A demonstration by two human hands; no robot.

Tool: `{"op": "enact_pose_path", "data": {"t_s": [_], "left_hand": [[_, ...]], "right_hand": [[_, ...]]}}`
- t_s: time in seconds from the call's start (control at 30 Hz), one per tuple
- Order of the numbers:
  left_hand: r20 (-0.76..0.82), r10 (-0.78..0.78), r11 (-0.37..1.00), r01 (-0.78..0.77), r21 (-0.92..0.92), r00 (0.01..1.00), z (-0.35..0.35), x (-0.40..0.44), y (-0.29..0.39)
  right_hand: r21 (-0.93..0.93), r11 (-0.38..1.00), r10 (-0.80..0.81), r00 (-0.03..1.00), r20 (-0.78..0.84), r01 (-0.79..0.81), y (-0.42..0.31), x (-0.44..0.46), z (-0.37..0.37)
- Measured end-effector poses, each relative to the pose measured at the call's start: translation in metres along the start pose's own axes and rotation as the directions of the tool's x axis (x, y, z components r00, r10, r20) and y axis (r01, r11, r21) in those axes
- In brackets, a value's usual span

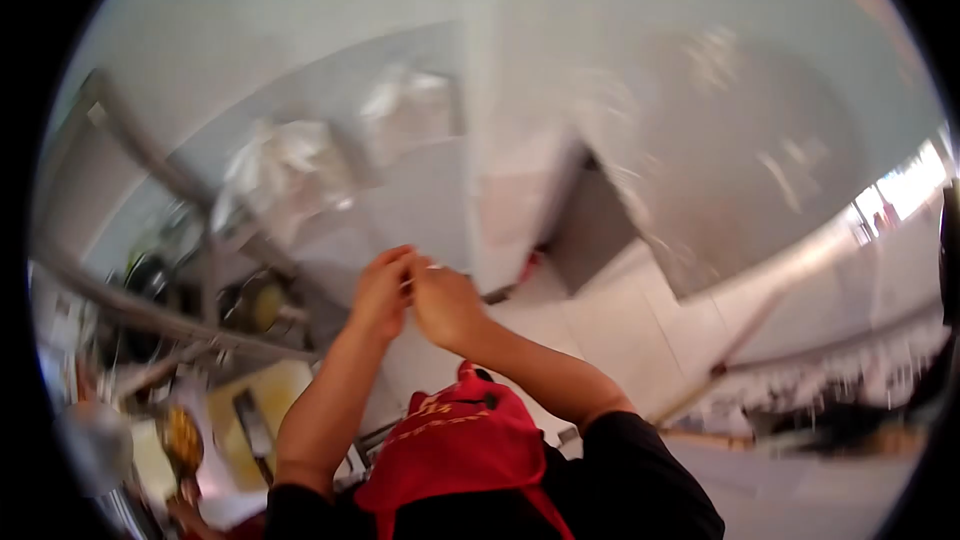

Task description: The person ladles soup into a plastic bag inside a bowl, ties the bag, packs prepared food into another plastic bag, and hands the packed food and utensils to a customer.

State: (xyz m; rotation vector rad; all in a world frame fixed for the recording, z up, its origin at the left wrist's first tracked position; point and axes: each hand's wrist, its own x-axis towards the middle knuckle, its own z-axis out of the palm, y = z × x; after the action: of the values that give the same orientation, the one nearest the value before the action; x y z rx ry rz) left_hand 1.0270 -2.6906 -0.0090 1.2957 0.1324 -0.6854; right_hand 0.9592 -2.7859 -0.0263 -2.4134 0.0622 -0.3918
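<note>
In the head view, my left hand (381, 292) and my right hand (443, 306) meet in front of my body, above the tiled floor. Both have bent fingers pressed together at the tips. A small pale spot shows by the right fingers; blur hides whether it is a ring or something held. Whatever lies between the fingertips, if anything, cannot be made out. Below them hangs my red apron (455, 445) with yellow lettering.
White plastic bags (290, 175) lie beyond my hands. To the left stand a metal rack (150, 155), a yellowish cutting board (288, 388) with a knife (254, 425), and a container of yellow food (182, 440). Tiled floor (620, 340) extends right, past a dark grey panel (595, 225).
</note>
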Motion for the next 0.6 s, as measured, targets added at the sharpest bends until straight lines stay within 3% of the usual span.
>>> {"op": "enact_pose_path", "data": {"t_s": [0.1,0.13,0.17,0.2,0.23,0.3,0.33,0.37,0.4,0.47,0.5,0.53,0.6], "left_hand": [[-0.072,0.025,1.000,-0.026,-0.016,0.997,-0.003,0.023,0.016],[-0.056,0.079,0.992,-0.073,0.103,0.995,-0.004,0.030,0.026],[-0.026,0.126,0.969,-0.117,0.220,0.992,-0.003,0.036,0.033],[-0.047,0.127,0.971,-0.114,0.210,0.991,0.001,0.037,0.042],[0.009,0.130,0.948,-0.127,0.293,0.991,0.006,0.035,0.053],[0.065,0.124,0.919,-0.139,0.369,0.990,0.011,0.042,0.067],[0.188,0.172,0.894,-0.233,0.382,0.967,0.010,0.048,0.074],[0.308,0.218,0.863,-0.330,0.382,0.926,0.011,0.054,0.082],[0.306,0.224,0.864,-0.334,0.378,0.925,0.012,0.059,0.091],[0.287,0.240,0.762,-0.363,0.536,0.927,0.012,0.066,0.109],[0.294,0.213,0.696,-0.356,0.624,0.932,0.013,0.070,0.119],[0.290,0.215,0.697,-0.355,0.623,0.932,0.016,0.072,0.127],[0.354,0.188,0.676,-0.382,0.630,0.916,0.024,0.079,0.141]], "right_hand": [[-0.104,0.994,0.061,0.965,0.257,-0.035,-0.006,0.025,-0.024],[-0.093,0.996,0.039,0.959,0.279,-0.013,0.003,0.036,-0.033],[0.039,0.999,-0.002,0.967,0.254,-0.008,0.015,0.049,-0.044],[0.169,0.986,-0.033,0.974,0.226,-0.006,0.025,0.061,-0.052],[0.173,0.985,-0.040,0.970,0.241,-0.003,0.035,0.077,-0.054],[0.573,0.815,-0.097,0.955,0.281,-0.085,0.053,0.112,-0.057],[0.570,0.817,-0.096,0.954,0.284,-0.088,0.056,0.123,-0.060],[0.727,0.660,-0.154,0.913,0.377,-0.189,0.057,0.135,-0.064],[0.830,0.470,-0.235,0.863,0.447,-0.302,0.059,0.147,-0.067],[0.825,0.474,-0.234,0.859,0.456,-0.309,0.064,0.164,-0.068],[0.799,0.479,-0.262,0.810,0.525,-0.363,0.068,0.172,-0.072],[0.769,0.486,-0.287,0.755,0.589,-0.415,0.070,0.179,-0.074],[0.751,0.545,-0.260,0.776,0.574,-0.373,0.072,0.191,-0.082]]}}
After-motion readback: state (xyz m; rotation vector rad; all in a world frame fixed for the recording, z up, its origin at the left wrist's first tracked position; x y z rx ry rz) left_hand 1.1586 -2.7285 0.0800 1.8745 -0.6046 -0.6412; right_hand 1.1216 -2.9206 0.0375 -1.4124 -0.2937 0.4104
